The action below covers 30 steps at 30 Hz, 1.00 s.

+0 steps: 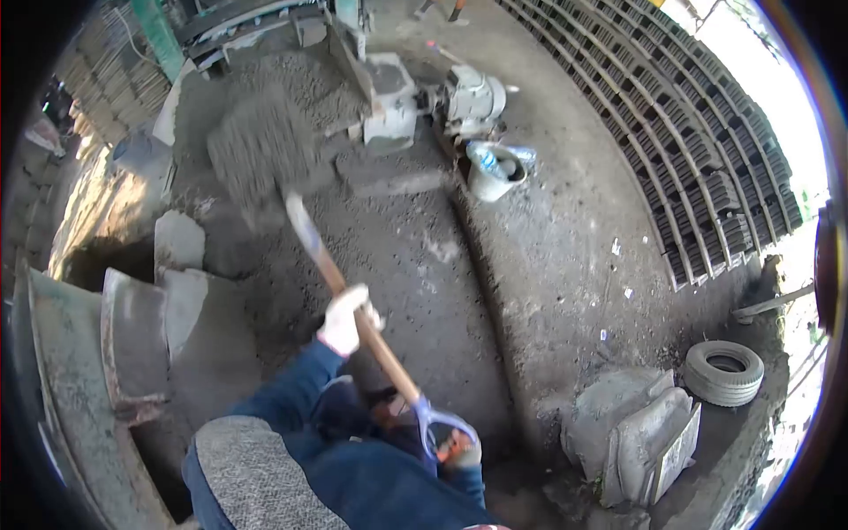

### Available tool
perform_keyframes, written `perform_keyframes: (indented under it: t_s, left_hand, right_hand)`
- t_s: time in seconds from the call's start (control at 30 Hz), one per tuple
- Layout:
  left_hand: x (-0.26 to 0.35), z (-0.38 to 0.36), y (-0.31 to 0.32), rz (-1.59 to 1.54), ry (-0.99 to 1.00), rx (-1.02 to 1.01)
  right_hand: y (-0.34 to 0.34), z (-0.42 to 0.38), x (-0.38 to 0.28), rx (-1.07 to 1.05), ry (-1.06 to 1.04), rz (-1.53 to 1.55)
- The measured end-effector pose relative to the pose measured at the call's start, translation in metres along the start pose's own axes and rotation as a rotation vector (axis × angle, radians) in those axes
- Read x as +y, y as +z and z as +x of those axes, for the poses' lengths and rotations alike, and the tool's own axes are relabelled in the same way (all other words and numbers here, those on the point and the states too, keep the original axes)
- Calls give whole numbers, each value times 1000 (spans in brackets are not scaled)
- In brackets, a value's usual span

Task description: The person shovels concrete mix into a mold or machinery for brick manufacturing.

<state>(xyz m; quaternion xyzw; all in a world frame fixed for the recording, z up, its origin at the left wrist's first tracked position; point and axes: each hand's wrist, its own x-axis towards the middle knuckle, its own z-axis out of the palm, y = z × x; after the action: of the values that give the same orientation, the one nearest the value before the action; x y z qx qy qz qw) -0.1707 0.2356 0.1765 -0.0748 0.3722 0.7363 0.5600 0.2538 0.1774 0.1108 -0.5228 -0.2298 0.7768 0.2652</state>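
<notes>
My left hand (349, 320), in a pale glove, is closed round the wooden shaft of a shovel (389, 367). My right hand (459, 449) grips the purple D-shaped handle at the shovel's near end; orange shows on its fingers. From my hands the shaft runs forward and left to the blade end, which is blurred and covered by a load of grey, crumbly material (265, 150). Behind that load lies a heap of similar material (291, 75), beside a machine frame.
A motor (475, 99) stands beyond the shovel, with a white bucket (495, 172) holding bottles near it. Racks of grey blocks (671, 132) line the right. A tyre (724, 373) and filled sacks (632, 433) lie lower right. Curved metal sheets (137, 336) stand left, beside a dark pit.
</notes>
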Motion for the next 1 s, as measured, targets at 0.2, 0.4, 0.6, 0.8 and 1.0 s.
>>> perform_keyframes:
  t_s: [0.2,0.4,0.6,0.8,1.0]
  left_hand:
    - [-168,6,-103,-31,-634,413]
    - [-199,68,-259,128,-590,560]
    - [-61,117,-340,300,-737,414]
    - [99,258,-369,517,-625,520]
    - [154,242,-375,85,-492,151]
  right_hand:
    - [-81,-60,37,308,223,93]
    - [73,-4,146,631,185,5]
    - [273,90,228,604,263,191]
    - [431,216,252,301,226,244]
    - [535,261,196,333,214,414]
